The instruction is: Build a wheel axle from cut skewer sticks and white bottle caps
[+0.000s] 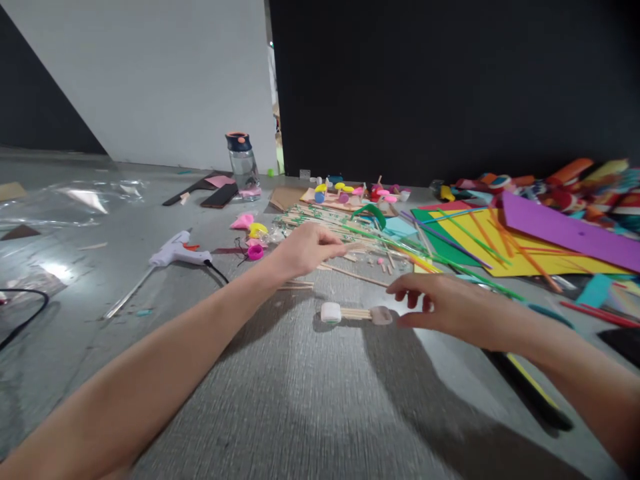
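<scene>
1. I read the left hand point(306, 248) as extended over the loose pile of wooden sticks point(345, 263); its fingers are drawn together, thumb to fingertips, at the pile's near edge; I cannot tell whether a stick is actually pinched.
2. The right hand point(440, 303) is open, fingers spread and slightly curled, holding nothing; its fingertips sit just beside the stick assembly point(356, 313), apart from it or barely touching, which I cannot resolve.
3. The stick assembly lies flat on the grey floor point(300, 400) between both hands; it consists of short sticks side by side with a white cap at the left end and a pinkish cap at the right; I judge this part built.
4. Remaining stock is plentiful: coloured straws point(450, 253), foam sheets point(525, 247) at right; the glue gun point(175, 253) lies unattended at left, well apart from both hands; I judge further assembly outstanding.
</scene>
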Demonstrator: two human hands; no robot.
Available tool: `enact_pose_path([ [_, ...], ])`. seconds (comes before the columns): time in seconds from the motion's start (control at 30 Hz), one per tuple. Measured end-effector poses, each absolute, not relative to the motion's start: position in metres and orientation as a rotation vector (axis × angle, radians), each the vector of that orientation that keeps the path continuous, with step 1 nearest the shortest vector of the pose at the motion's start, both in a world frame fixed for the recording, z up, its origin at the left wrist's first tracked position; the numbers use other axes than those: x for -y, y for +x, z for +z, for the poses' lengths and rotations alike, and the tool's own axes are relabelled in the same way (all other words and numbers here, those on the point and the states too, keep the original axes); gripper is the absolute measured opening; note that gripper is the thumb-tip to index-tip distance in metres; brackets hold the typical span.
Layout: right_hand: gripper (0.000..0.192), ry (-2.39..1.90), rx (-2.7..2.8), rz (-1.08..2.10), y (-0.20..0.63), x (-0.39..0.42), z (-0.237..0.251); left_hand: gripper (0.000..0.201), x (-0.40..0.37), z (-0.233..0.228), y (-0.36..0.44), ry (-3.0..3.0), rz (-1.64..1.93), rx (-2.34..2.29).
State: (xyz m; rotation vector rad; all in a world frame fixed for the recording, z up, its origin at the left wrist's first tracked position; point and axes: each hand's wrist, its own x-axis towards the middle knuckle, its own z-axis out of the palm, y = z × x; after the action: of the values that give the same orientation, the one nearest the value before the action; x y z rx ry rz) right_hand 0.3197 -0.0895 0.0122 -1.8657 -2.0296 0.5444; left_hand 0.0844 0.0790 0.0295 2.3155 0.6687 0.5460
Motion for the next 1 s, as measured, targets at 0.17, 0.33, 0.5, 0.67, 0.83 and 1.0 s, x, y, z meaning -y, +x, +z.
enact_pose_path([
  [0.17,0.024,-1.847,2.041,0.483,0.309,0.103,-0.01,0.025,-0.073,0.004,0.085,2.518,0.446,-0.702],
  [0.33,0.014,-1.777,2.073,0.505,0.297,0.103,-0.015,0.015,-0.066,-0.019,0.087,2.645,0.401,-0.722],
  [0.5,0.01,-1.756,2.065,0.505,0.296,0.102,-0.018,0.019,-0.054,-0.004,0.068,2.65,0.387,-0.781],
  [0.67,0.011,-1.736,2.033,0.519,0.3,0.103,-0.022,0.048,-0.04,0.006,0.038,2.539,0.21,-0.712],
  [0.83,0.005,-1.746,2.004,0.519,0.298,0.102,-0.026,0.022,-0.027,-0.008,0.037,2.447,0.264,-0.672],
  [1.0,0.006,-1.767,1.996,0.5,0.298,0.101,-0.028,0.009,-0.022,-0.015,0.044,2.439,0.35,-0.637],
])
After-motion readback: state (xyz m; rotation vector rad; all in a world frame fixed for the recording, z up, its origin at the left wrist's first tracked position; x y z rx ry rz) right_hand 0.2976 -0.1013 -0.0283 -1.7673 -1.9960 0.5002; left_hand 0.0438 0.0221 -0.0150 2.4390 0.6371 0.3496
